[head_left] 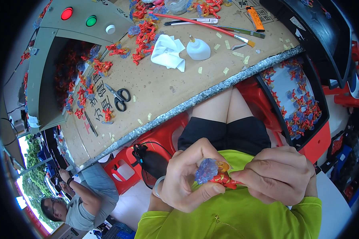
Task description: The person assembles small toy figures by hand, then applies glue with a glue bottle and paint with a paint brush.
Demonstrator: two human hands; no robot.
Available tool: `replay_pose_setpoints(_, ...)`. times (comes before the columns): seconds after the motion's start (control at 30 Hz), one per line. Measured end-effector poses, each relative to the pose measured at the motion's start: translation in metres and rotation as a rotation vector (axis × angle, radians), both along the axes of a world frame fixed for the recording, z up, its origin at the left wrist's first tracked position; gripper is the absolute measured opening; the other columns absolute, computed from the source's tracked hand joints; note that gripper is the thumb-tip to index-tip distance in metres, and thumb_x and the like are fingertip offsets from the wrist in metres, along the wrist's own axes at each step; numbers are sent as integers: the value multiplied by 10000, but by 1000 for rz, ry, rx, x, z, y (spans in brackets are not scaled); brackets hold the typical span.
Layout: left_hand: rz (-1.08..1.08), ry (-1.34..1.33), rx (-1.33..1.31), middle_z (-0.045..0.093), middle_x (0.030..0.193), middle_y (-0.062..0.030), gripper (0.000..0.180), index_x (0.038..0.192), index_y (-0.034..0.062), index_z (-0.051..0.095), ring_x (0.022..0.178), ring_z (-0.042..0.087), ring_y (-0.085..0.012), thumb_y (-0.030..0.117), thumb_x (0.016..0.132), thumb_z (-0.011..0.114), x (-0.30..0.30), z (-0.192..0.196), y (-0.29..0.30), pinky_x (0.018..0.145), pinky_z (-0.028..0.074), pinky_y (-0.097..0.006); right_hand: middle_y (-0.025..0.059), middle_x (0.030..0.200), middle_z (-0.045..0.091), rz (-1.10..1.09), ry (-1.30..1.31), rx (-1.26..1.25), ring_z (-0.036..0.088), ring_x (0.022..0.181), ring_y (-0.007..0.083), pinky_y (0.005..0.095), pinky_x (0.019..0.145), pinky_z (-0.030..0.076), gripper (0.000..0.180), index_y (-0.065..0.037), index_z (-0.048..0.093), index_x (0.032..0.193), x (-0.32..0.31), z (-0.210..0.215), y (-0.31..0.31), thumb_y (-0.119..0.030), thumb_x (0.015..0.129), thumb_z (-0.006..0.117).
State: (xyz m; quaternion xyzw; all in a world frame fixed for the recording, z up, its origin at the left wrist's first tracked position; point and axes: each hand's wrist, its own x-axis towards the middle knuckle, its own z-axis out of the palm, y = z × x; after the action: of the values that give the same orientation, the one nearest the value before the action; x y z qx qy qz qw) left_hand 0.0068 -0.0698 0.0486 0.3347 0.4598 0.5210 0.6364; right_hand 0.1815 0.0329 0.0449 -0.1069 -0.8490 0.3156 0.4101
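Observation:
Close in front of my chest, a small plastic figurine (207, 171) with a clear bluish-purple end, a glossy red body and an orange-yellow part is held up. My left hand (182, 184) is closed round it, thumb below and fingers curled behind. From the other side my right hand (276, 175) is curled in a pinch, its fingertips at the red tip of the figurine. Whether a small tool or scrap sits inside the right fingers is hidden. On the table lie black-handled scissors (121, 98), near loose figurines of the same kind (144, 36).
A grey-green metal box (44, 75) with a red and a green light stands at left, figurines spilling from it. A white squeeze bottle (198, 49), tissue (167, 52), red brush (211, 28) and orange lighter (255, 19) lie beyond. At right is a black tray (325, 106) of figurines. Another person (87, 195) sits lower left.

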Motion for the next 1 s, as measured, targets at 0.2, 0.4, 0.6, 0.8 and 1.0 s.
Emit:
replay_pose_setpoints(0.2, 28, -137, -145, 550, 770, -55, 257, 983, -28, 471, 565, 501, -62, 66, 833, 657, 2, -14, 15, 464, 349, -186, 62, 695, 535, 93, 17, -60, 524, 497, 174, 280, 414, 416, 286, 58, 640, 898, -1, -32, 16, 68, 613, 646)
replay_pose_setpoints(0.4, 17, -276, -155, 554, 707, -100, 148, 950, -23, 440, 423, 411, -60, 25, 886, 564, -2, -41, 31, 397, 300, -178, 80, 679, 552, 59, -107, -201, 545, 518, 236, 312, 453, 431, 257, 28, 638, 871, -2, -48, 24, 66, 617, 659)
replay_pose_setpoints(0.6, 11, -250, -120, 558, 708, -102, 152, 954, -23, 441, 420, 409, -61, 31, 889, 567, -2, -50, 32, 396, 293, -181, 69, 670, 543, 38, -114, -224, 543, 522, 230, 316, 451, 422, 263, 12, 641, 871, -3, -50, 25, 67, 614, 661)
replay_pose_setpoints(0.8, 8, -261, -144, 554, 711, -88, 176, 965, -24, 448, 444, 430, -60, 26, 870, 586, -1, -37, 29, 406, 309, -183, 73, 674, 545, 65, -74, -167, 538, 507, 221, 307, 440, 426, 279, 34, 633, 882, -2, -44, 25, 70, 606, 655)
replay_pose_setpoints(1.0, -16, -130, -107, 558, 789, -56, 279, 983, -37, 476, 603, 511, -59, 57, 815, 679, 1, -4, 9, 501, 361, -184, 63, 658, 518, 96, 27, -61, 505, 477, 160, 253, 390, 397, 303, 71, 645, 856, 4, -15, 12, 47, 555, 668)
